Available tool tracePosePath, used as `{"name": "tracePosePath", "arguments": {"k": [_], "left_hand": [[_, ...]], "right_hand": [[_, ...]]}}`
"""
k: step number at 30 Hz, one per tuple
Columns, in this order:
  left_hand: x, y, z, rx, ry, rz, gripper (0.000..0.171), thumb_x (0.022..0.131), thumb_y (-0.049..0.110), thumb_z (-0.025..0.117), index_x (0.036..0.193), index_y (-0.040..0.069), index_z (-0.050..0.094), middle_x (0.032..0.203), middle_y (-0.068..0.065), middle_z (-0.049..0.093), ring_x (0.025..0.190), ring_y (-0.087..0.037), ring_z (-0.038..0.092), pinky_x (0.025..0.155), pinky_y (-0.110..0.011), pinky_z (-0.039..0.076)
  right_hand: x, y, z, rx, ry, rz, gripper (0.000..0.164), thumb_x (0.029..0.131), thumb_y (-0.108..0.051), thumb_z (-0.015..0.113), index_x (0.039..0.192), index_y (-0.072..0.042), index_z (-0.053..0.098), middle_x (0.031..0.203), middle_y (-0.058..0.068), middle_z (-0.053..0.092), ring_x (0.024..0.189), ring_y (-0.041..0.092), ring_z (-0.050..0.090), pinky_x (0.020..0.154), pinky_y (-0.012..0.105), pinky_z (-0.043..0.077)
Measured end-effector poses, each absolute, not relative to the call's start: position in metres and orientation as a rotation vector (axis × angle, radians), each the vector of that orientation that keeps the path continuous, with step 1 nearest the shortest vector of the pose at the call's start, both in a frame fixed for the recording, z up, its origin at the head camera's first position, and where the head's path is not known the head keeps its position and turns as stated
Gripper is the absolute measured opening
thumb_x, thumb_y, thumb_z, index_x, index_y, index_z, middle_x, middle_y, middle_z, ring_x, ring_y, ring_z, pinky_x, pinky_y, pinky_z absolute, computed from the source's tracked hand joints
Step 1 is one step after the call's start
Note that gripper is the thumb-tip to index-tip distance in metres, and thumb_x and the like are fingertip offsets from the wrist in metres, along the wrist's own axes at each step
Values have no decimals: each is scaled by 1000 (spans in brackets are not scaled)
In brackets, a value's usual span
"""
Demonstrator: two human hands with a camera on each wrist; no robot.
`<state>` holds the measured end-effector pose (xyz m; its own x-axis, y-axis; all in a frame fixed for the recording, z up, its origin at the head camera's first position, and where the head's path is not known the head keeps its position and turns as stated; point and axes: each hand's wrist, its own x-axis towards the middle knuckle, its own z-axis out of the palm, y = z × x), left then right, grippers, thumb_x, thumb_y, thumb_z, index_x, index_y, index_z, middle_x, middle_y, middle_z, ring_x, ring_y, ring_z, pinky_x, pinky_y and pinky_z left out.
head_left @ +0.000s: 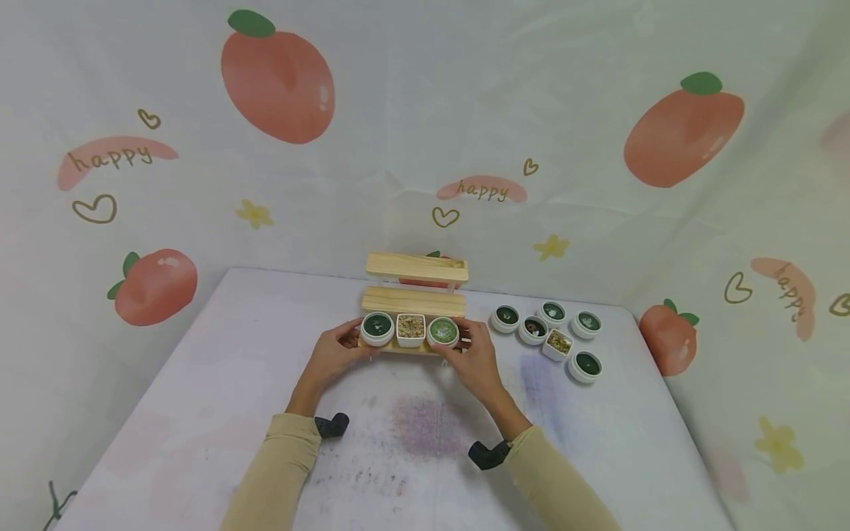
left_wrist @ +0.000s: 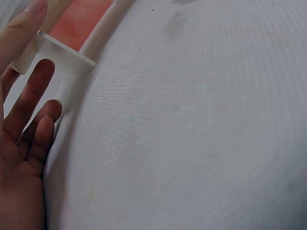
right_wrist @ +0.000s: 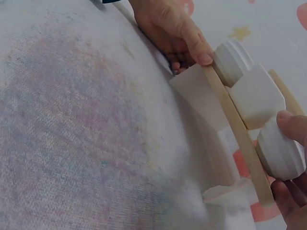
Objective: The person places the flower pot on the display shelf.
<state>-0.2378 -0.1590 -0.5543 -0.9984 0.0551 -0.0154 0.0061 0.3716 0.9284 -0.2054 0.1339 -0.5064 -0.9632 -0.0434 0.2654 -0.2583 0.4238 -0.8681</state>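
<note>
A small tiered wooden shelf stand (head_left: pixel 413 301) on white supports stands near the table's back edge. Its lowest board carries a round white pot with a dark green top (head_left: pixel 377 325), a square white pot with a tan grainy top (head_left: pixel 411 328) and a round white pot with a light green top (head_left: pixel 443 332). At the board's left end, my left hand (head_left: pixel 334 354) grips the stand, thumb on the front edge (right_wrist: pixel 204 58) and fingers by the white support (left_wrist: pixel 64 57). With thumb and fingers, my right hand (head_left: pixel 474 361) pinches the light green pot, which rests on the board.
Right of the stand, several more white pots are grouped on the table, among them a square one (head_left: pixel 557 344) and a round one (head_left: pixel 585 366). A fruit-printed curtain (head_left: pixel 425 110) hangs behind the table (head_left: pixel 372 472).
</note>
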Motion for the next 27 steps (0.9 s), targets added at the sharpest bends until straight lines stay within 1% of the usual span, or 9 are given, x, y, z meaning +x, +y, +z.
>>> {"name": "tracePosePath", "arguments": {"k": [3,10,14,17,20,23,27], "left_hand": [[-238,-159,-554,62,2569,1734,80,72,29,94,143,12,60,108,-10,67,91,-17,58,78,-22,49],[-238,-159,-552,64,2592,1730,79,73,27,93,143,11,60,108,-10,68,89,-14,58,77,-21,49],[-237,-159,-552,62,2593,1734,79,73,26,93,143,10,60,107,-10,68,88,-14,58,76,-20,48],[-236,-159,-552,66,2583,1749,79,73,26,93,143,9,60,108,-12,69,87,-14,58,76,-20,48],[-235,-159,-552,80,2570,1767,79,74,27,93,143,8,60,108,-13,70,87,-13,58,75,-20,49],[-235,-159,-552,95,2564,1777,79,73,27,93,143,8,60,107,-13,70,87,-14,58,75,-20,48],[-235,-159,-553,98,2565,1777,78,74,26,93,142,7,60,107,-12,69,87,-13,57,74,-20,48]], "right_hand": [[-206,133,-506,275,-2487,1559,62,83,-18,86,137,-4,57,125,16,54,110,28,62,87,34,57],[-207,132,-506,292,-2505,1521,63,85,-22,85,138,-5,55,124,14,55,106,26,62,83,22,53],[-206,131,-505,290,-2512,1518,62,85,-21,85,137,-5,55,125,15,55,107,26,62,83,21,52],[-205,131,-504,278,-2525,1525,63,85,-20,85,138,-5,55,128,15,55,109,26,61,85,25,53],[-204,132,-500,268,-2537,1526,64,84,-20,85,138,-4,54,129,15,55,111,27,62,88,32,56],[-202,135,-496,259,-2535,1533,65,84,-19,86,138,-3,54,130,17,55,113,30,63,91,41,57],[-200,143,-492,251,-2529,1527,65,83,-16,86,137,1,54,134,21,57,117,37,63,95,48,56]]}}
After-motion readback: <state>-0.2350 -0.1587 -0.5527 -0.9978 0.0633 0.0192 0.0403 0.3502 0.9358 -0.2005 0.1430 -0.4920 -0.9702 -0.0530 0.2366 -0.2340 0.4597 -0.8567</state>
